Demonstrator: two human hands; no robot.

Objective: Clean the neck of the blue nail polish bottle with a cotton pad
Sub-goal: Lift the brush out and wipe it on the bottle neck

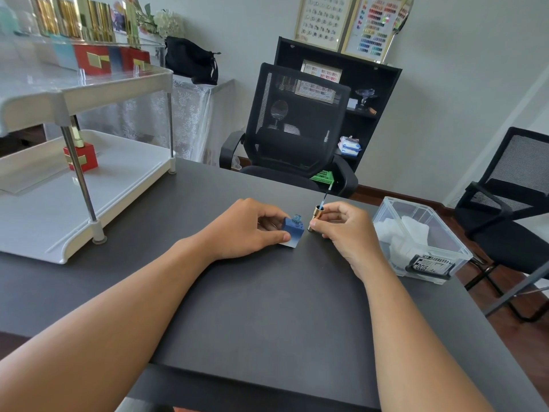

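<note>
forearms converge | left hand [248, 226] pinches bottle [292, 230] | right hand [346, 226] grips cap [315, 217]

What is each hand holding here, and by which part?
Left hand grips the blue bottle by its square body, on the table. Right hand holds the gold cap by its barrel, brush pointing up.

One head-worn wide-angle view looks forward and down, close above the dark tabletop [267, 307], both forearms reaching ahead to the grip near frame centre.
</note>
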